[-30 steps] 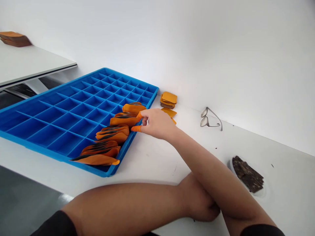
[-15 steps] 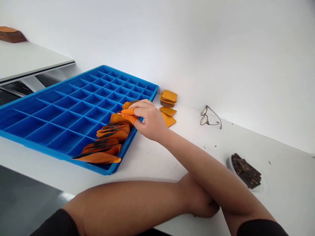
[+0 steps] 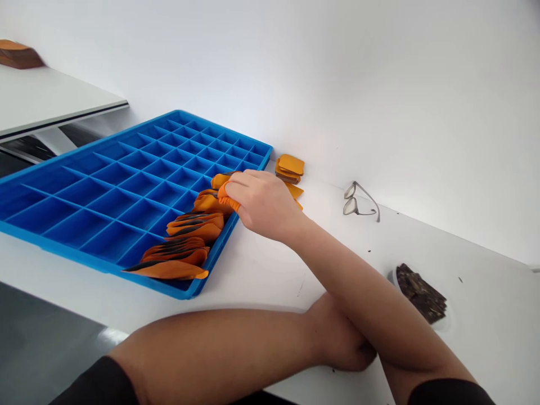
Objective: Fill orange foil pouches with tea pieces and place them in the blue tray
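My right hand (image 3: 264, 202) is at the right edge of a blue compartment tray (image 3: 90, 259), with orange finger covers (image 3: 228, 197) on its thumb and index finger. Its fingers are pressed together against an orange paper packet (image 3: 206, 201) standing in a compartment; whatever is between the fingertips is hidden. Nearer to me, several more orange packets (image 3: 196, 226) with dark insides fill compartments along the same side, and one packet (image 3: 169, 270) leans over the near corner. My left hand (image 3: 341, 340) rests on the table under my right forearm, its fingers hidden from view.
A bowl of dark brown flat pieces (image 3: 422, 292) stands at the right. Eyeglasses (image 3: 351, 199) lie near the wall. Flat yellow-orange packets (image 3: 291, 164) are piled behind the tray. A brown-orange stack (image 3: 19, 55) sits on another table at far left.
My right hand has shifted slightly right, and its orange-covered fingertips show less. The packet by the fingertips has changed shape and looks more curved. My left hand stays in place.
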Demonstrator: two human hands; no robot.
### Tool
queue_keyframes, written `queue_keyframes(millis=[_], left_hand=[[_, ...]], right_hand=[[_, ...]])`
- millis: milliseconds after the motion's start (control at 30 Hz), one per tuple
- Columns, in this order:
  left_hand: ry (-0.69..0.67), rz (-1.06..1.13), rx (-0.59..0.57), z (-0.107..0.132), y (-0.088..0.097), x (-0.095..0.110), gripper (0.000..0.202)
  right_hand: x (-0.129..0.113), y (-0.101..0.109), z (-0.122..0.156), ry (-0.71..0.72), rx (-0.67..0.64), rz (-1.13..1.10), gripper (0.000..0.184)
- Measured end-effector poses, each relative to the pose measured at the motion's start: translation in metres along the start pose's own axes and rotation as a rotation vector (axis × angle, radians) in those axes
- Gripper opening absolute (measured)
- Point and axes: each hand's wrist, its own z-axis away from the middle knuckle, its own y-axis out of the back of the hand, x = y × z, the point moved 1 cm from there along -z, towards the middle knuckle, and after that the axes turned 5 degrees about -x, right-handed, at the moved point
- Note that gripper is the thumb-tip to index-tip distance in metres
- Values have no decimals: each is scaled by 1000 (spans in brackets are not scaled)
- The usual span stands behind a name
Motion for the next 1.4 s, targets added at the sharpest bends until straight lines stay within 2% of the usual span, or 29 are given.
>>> queue_keyframes(millis=[200, 367, 533, 733, 800, 900, 967, 1033, 1133, 1233, 1400], left_hand=[[27, 59, 106, 2, 1, 1, 23], [29, 159, 246, 2, 3, 1, 21], [18, 206, 265, 2, 2, 0, 36], [-34, 200, 227, 2, 5, 1, 46], [-33, 169, 197, 0, 5, 2, 40], [-19, 88, 124, -2, 6, 2, 18], [6, 26, 62, -3, 6, 3, 8], [47, -23, 9, -4, 6, 3, 11], [107, -64, -36, -4, 7, 4, 16], [133, -87, -62, -5, 6, 4, 18], [141, -109, -94, -6, 4, 3, 15]], right_hand=[[-12, -4, -11, 26, -142, -27, 29], [-3, -3, -22, -61, -201, -101, 29], [9, -4, -20, -60, -187, -241, 25], [15, 10, -7, -104, -89, -408, 15], [20, 16, 0, -121, -31, -433, 14], [36, 27, 18, -168, 62, -429, 23], [54, 32, 35, -269, 88, -396, 23], [74, 34, 54, -469, 78, -335, 26], [101, 25, 80, -628, 66, -299, 26], [115, 6, 95, -678, 83, -307, 21], [123, -20, 99, -694, 196, -395, 26]])
